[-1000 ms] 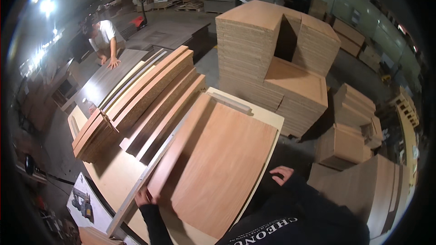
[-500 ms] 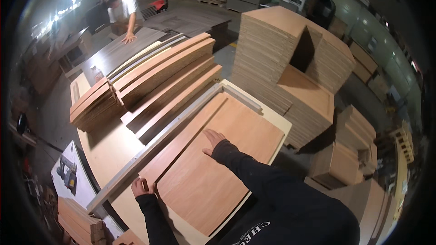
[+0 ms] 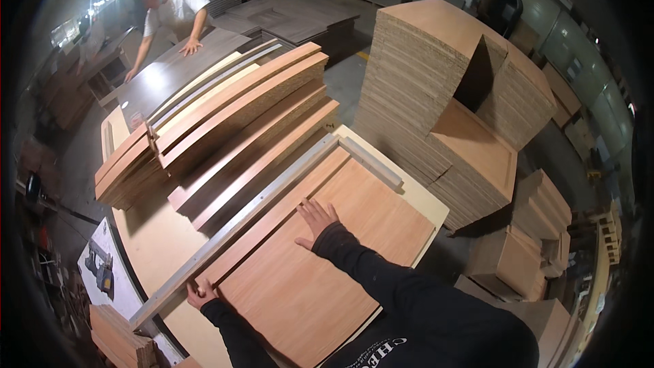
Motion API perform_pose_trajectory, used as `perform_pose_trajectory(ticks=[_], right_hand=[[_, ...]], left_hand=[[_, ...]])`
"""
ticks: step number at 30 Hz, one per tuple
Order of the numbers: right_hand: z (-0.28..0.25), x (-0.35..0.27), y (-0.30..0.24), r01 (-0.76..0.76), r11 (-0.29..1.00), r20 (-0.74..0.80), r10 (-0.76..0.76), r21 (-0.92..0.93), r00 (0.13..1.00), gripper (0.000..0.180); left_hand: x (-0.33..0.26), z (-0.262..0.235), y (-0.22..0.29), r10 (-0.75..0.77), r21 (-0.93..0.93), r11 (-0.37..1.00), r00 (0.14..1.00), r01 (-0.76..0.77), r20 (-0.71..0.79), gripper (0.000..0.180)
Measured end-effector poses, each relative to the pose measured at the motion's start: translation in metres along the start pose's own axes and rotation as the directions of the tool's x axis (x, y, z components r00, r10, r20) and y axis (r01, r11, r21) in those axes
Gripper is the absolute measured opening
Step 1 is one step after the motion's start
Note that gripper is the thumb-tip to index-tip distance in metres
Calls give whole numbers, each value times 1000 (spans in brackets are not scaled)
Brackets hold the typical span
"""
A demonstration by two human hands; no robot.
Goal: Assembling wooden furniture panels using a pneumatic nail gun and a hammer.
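Observation:
A broad light-brown wood panel (image 3: 306,286) lies on the pale worktable, beside a narrow wood strip (image 3: 262,242) that runs along a metal rail (image 3: 235,232). At the strip's near end, my left hand (image 3: 202,294) has its fingers curled against the wood, closed on that end. Farther along, my right hand (image 3: 317,221) lies flat with fingers spread, its fingertips by the seam between strip and panel. A short grey stop bar (image 3: 371,163) sits beyond the panel's far edge.
Stacked wood boards (image 3: 252,123) stand just past the rail. Tall board piles (image 3: 415,75) rise at the right. A power tool (image 3: 102,272) lies on a white surface at left. Across the table, a co-worker (image 3: 177,17) leans over a grey panel (image 3: 170,71), both hands on it.
The panel and strip sit closer to the rail. My left hand has moved left with the strip's end; my right hand has spread flatter. The co-worker has leaned forward, and the view has shifted slightly.

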State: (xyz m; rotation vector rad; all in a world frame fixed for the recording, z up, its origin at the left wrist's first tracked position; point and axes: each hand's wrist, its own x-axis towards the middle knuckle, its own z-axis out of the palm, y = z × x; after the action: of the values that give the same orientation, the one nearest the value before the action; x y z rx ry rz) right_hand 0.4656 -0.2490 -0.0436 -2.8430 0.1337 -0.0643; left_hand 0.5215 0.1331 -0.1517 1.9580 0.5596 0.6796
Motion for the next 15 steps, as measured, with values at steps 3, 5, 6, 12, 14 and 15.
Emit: perform_pose_trajectory(ticks=[3,5,6,12,14,15], right_hand=[[-1,-2,6,-22,998,-44,25,67,999,81],[-5,-1,5,13,991,-116,2,133,993,80],[-6,0,3,19,990,-103,-5,143,995,80],[11,16,-6,153,972,-131,-131,176,983,88],[7,34,-21,136,989,20,-137,58,990,94],[0,45,-34,192,981,80,-194,33,978,98]], left_hand=[[-23,4,55,-199,203,965,966,164,163,46],[-32,7,68,-155,300,947,983,118,103,47],[-32,6,68,-160,315,941,983,124,93,47],[-20,-3,45,249,221,936,959,-274,132,22],[-22,11,40,205,302,916,956,-263,212,31],[-28,13,61,224,433,852,952,-295,209,38]])
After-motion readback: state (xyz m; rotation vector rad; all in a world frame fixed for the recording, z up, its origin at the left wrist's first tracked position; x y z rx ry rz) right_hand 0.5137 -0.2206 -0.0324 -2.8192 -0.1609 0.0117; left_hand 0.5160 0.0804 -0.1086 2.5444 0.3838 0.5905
